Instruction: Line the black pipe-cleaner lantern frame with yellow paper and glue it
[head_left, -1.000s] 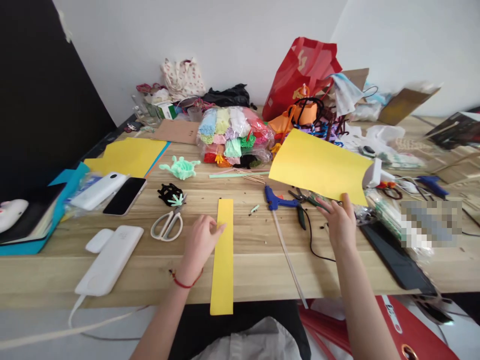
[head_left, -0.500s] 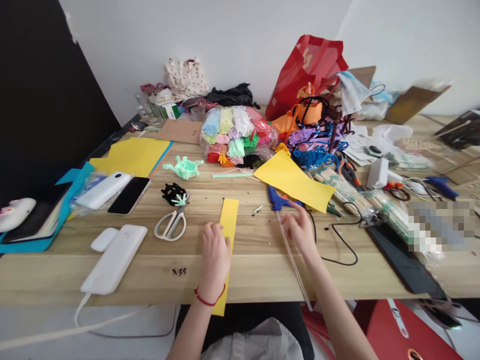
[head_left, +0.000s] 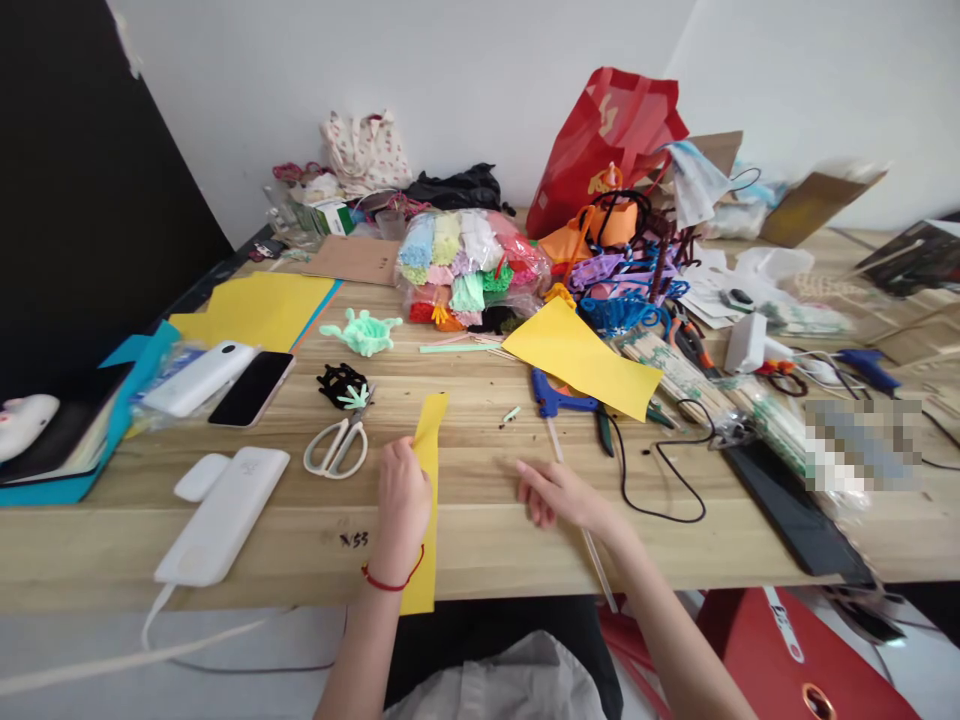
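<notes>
We are pinching the yellow paper strip (head_left: 429,440) in our left hand (head_left: 401,500), fingers closed on its left edge. The strip is lying lengthwise on the wooden table (head_left: 487,545), near end hanging over the front edge, just right of the white scissors (head_left: 335,447). Our right hand (head_left: 559,492) is resting open, holding nothing, near the blue glue gun (head_left: 555,397).

Left hand (head_left: 401,490) curled in a grip; right hand (head_left: 559,492) flat, fingers extended.
</notes>
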